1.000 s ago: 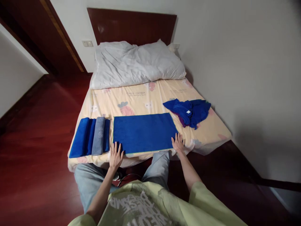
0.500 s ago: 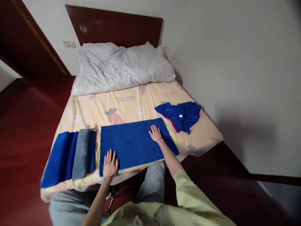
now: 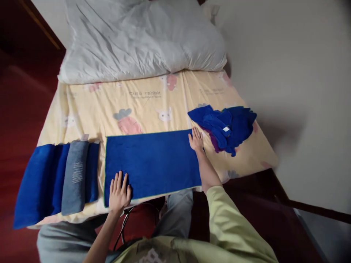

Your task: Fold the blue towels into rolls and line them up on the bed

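Observation:
A blue towel with a thin green edge lies spread flat near the front of the bed. My left hand rests open on its near left corner, fingers stretched away from me. At the towel's far right corner, my right hand lies flat with its fingers extended. Just beyond that hand is a crumpled heap of blue cloths, with a purple cloth showing underneath and a small white label on top. To the left sit several folded towels side by side, blue ones and a grey one with lettering.
The bed sheet is pale yellow with rabbit and carrot prints. A white quilt is bunched across the head of the bed. A grey wall runs along the right side. Dark red floor shows at the left.
My right hand has slid right to the towel's far right corner, and the towel's right side now lies straighter. My left hand stays on the near left corner. The view has tipped down and closer.

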{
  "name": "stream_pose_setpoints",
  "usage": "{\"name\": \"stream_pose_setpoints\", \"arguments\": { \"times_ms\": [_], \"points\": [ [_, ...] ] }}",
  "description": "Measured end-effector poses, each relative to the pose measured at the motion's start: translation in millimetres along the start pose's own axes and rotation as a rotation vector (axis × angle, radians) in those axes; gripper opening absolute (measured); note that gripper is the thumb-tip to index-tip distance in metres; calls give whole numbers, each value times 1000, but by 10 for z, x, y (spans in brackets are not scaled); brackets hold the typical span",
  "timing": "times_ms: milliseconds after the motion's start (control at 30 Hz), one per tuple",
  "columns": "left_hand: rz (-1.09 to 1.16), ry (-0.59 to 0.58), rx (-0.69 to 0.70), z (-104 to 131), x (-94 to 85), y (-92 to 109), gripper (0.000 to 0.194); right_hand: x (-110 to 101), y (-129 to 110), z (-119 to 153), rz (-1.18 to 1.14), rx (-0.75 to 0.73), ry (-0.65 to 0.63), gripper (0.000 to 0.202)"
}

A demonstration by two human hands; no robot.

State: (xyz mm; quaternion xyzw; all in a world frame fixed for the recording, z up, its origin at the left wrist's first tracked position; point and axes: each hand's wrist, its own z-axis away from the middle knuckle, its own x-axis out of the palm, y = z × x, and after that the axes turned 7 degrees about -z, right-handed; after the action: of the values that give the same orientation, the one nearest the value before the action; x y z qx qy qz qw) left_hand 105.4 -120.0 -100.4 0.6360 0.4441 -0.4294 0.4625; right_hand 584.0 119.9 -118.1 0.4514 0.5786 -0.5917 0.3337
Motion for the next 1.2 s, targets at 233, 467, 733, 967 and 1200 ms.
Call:
{"name": "stream_pose_setpoints", "arguments": {
  "times_ms": [233, 467, 733, 967, 1200],
  "points": [
    [28, -43, -16, 45, -21, 14, 64, -281, -669, 589, -336, 11, 277, 54],
    [45, -43, -38, 46, -75, 9, 59, -33, -1814, 3670, -1056, 497, 429, 47],
    [219, -108, 80, 1011, -370, 246, 53, 128, -2052, 4335, -1500, 738, 156, 61],
    [395, -562, 197, 1914, -460, -73, 40, 90, -2106, 3857, -1557, 876, 122, 43],
    [370, -684, 40, 1832, -516, -202, 44, 257, -2052, 3717, -1617, 812, 70, 47]
  ]
}}
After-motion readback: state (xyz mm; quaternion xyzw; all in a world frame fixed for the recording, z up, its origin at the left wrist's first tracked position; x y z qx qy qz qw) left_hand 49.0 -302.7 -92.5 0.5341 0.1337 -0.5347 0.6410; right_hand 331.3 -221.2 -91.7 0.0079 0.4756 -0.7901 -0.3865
